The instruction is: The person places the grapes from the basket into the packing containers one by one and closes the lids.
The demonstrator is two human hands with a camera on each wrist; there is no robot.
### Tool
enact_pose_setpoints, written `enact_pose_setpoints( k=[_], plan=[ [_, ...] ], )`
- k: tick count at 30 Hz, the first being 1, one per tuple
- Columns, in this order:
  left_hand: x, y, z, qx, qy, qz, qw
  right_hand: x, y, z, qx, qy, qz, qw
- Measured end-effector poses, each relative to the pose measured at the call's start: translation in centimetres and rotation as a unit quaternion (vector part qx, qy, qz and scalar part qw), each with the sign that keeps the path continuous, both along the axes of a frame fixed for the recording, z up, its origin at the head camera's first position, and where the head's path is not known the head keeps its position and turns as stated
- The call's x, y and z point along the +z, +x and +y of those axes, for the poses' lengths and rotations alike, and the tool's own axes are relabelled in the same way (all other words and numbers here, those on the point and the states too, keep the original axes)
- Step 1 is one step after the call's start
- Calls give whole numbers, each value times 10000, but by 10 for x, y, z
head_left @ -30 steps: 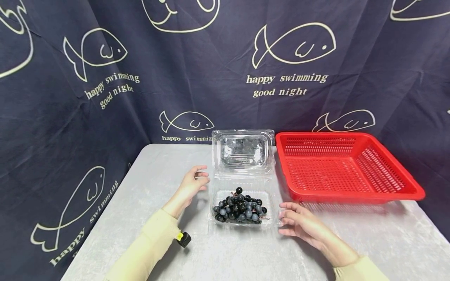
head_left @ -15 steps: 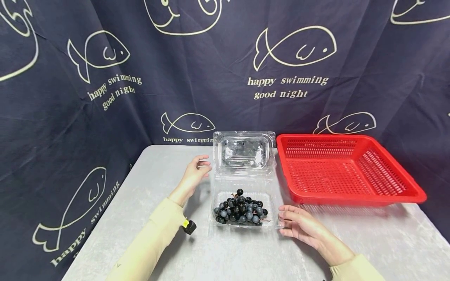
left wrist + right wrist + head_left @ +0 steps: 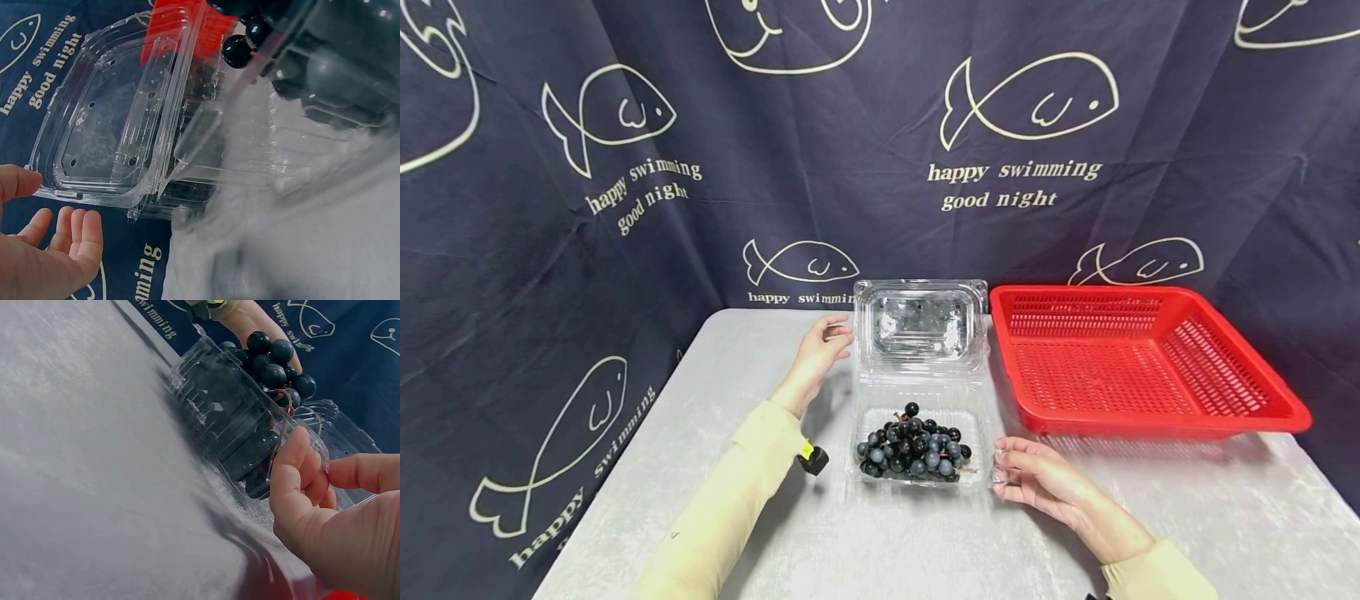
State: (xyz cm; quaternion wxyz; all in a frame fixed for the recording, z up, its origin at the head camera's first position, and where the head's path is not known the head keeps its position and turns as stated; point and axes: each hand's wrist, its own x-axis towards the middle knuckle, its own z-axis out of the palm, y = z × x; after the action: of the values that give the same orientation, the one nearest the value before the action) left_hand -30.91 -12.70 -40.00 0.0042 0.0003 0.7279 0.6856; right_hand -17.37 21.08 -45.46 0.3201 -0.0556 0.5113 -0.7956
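A clear plastic clamshell container (image 3: pixel 982 425) stands with its lid (image 3: pixel 917 325) raised upright at the back. In its base lies a bunch of dark grapes (image 3: pixel 913 448), heaped above the rim. My left hand (image 3: pixel 820 354) is beside the lid's left edge, fingers loosely bent and apart. In the left wrist view, one fingertip (image 3: pixel 28 181) comes right at the lid's corner while the other fingers stay below the edge. At the base's right side, my right hand (image 3: pixel 1045 483) pinches the rim between thumb and fingers, as the right wrist view shows.
A red perforated plastic basket (image 3: pixel 1150 423) stands to the right of the container, near the back of the grey table (image 3: pixel 910 550). A dark blue curtain (image 3: pixel 850 167) with fish drawings hangs behind and at the left.
My left hand has moved away from me along the container's left side, up to the lid's edge. My right hand has stayed at the base's right rim. The grapes have not moved.
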Motion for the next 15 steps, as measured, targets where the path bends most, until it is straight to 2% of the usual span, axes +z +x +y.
enact_pose_setpoints(
  k=[15],
  plan=[
    [3,-19,8,12,102,155,9998,1,0,0,-9,-150,-90,9998]
  ],
)
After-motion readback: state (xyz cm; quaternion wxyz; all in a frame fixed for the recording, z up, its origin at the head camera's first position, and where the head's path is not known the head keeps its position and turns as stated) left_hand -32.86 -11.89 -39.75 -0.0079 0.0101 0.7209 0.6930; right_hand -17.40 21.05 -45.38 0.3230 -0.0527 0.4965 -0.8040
